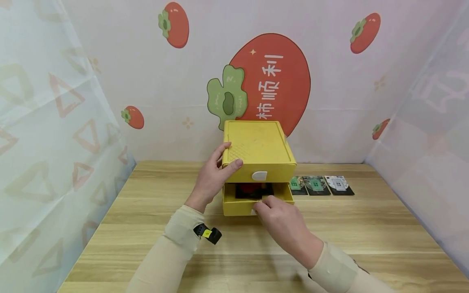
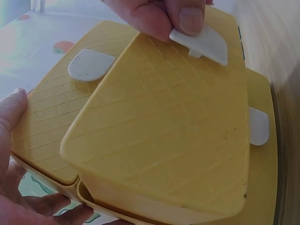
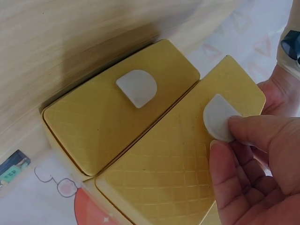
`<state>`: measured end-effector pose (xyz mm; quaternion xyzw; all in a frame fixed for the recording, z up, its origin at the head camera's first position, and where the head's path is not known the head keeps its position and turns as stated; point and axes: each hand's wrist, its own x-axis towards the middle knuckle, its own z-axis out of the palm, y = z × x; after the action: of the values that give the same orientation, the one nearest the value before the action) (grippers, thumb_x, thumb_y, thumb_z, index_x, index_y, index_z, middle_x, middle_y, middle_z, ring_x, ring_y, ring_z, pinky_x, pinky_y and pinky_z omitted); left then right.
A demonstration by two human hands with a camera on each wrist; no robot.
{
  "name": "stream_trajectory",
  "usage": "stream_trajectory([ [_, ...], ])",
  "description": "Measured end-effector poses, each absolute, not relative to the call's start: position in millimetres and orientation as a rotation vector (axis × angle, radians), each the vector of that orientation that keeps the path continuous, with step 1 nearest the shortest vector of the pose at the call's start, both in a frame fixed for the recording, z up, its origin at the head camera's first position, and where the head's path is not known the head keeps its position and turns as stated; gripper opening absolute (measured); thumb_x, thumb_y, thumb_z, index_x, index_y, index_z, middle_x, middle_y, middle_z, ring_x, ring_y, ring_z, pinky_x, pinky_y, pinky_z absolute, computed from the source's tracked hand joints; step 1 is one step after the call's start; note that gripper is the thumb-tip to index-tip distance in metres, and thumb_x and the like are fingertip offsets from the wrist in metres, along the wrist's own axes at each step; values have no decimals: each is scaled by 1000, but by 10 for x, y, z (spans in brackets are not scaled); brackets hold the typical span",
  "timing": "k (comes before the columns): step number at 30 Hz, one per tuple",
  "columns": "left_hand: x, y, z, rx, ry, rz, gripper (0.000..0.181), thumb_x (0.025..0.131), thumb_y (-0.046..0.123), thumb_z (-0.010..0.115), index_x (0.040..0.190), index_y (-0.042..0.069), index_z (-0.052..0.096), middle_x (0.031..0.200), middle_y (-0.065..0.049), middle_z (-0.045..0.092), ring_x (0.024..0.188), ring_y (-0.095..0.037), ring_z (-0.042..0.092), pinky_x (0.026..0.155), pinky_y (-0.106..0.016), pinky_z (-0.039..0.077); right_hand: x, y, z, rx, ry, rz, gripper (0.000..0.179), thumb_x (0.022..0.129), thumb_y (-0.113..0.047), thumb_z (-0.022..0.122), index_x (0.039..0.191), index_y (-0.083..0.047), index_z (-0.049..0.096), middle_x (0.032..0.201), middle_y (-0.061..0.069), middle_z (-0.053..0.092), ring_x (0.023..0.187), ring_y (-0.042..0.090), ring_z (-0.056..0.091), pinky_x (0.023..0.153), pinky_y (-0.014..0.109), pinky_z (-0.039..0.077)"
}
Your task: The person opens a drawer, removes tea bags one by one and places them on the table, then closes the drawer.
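Observation:
A yellow drawer cabinet (image 1: 258, 142) stands on the table, its middle drawer (image 1: 238, 207) pulled partway out. My left hand (image 1: 214, 173) rests against the cabinet's upper left corner, thumb near the front top edge and the other fingers spread along the side. My right hand (image 1: 283, 224) pinches the pulled drawer's white handle (image 3: 218, 119) between thumb and fingers. Within that drawer lies a dark item with some red (image 1: 253, 190), its kind unclear. The top drawer (image 2: 61, 101), with a white handle (image 2: 91, 64), is closed. So is the bottom drawer (image 3: 126, 93).
Three cards with dark borders (image 1: 317, 185) lie in a row on the wooden table (image 1: 165, 228), right of the cabinet. Behind it stands a white backdrop (image 1: 154, 81) printed with red persimmons. Patterned cloth hangs at both sides.

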<state>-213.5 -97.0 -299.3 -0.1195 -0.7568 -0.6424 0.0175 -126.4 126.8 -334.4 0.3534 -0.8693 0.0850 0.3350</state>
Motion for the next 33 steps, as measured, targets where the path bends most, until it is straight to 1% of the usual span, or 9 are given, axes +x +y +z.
stream_trajectory([
  [6, -2144, -974, -3000, -380, -2352, -2000, 74, 95, 54, 73, 159, 38, 40, 159, 0, 46, 138, -22, 54, 107, -46, 52, -1198, 1284, -3342, 932, -2272, 233, 14, 85, -15, 86, 93, -12, 75, 82, 2, 65, 62, 13, 61, 48, 29, 52],
  [8, -2147, -978, -3003, -391, -2355, -1989, 73, 96, 53, 72, 159, 37, 40, 162, -1, 43, 142, -24, 51, 108, -47, 51, -1173, 1288, -3340, 931, -2279, 233, 14, 86, -15, 86, 94, -12, 75, 83, 2, 65, 63, 13, 61, 48, 29, 52],
  [10, -2152, -984, -3006, -400, -2370, -1958, 70, 98, 54, 69, 160, 36, 39, 165, -1, 39, 146, -27, 46, 110, -48, 49, -1144, 1292, -3335, 929, -2295, 230, 14, 86, -15, 86, 95, -13, 75, 84, 2, 65, 64, 12, 61, 47, 28, 52],
  [13, -2154, -997, -3010, -411, -2401, -1891, 64, 102, 56, 61, 160, 37, 40, 168, 1, 33, 151, -34, 40, 112, -52, 47, -1102, 1293, -3328, 928, -2318, 228, 14, 87, -15, 86, 96, -13, 75, 85, 2, 65, 64, 11, 61, 47, 28, 51],
  [15, -2152, -1006, -3011, -417, -2416, -1855, 60, 104, 57, 55, 159, 37, 40, 169, 0, 32, 151, -36, 39, 113, -54, 45, -1077, 1293, -3324, 927, -2331, 229, 14, 87, -15, 85, 97, -14, 75, 85, 1, 65, 65, 11, 61, 48, 27, 51],
  [18, -2153, -1021, -3016, -436, -2411, -1854, 56, 108, 55, 48, 159, 36, 41, 165, -4, 38, 146, -35, 46, 113, -56, 45, -1041, 1293, -3318, 925, -2340, 226, 14, 87, -14, 85, 97, -14, 75, 86, 1, 65, 65, 11, 61, 48, 27, 51],
  [22, -2166, -1034, -3026, -457, -2398, -1870, 52, 111, 51, 43, 160, 34, 41, 160, -6, 45, 141, -30, 50, 114, -56, 43, -993, 1296, -3316, 923, -2330, 220, 13, 87, -13, 84, 97, -14, 75, 86, 1, 66, 66, 11, 62, 48, 28, 52],
  [28, -2184, -1050, -3042, -478, -2393, -1875, 51, 112, 49, 40, 160, 32, 41, 165, -2, 40, 150, -27, 41, 123, -55, 33, -924, 1305, -3303, 934, -2334, 217, 12, 88, -12, 82, 97, -14, 75, 86, 0, 66, 68, 10, 62, 48, 28, 51],
  [33, -2187, -1058, -3048, -475, -2393, -1877, 51, 112, 50, 41, 160, 34, 41, 164, -1, 40, 150, -25, 41, 123, -53, 32, -871, 1312, -3294, 946, -2350, 220, 18, 85, -6, 83, 99, -14, 74, 87, 1, 65, 69, 10, 61, 50, 26, 50],
])
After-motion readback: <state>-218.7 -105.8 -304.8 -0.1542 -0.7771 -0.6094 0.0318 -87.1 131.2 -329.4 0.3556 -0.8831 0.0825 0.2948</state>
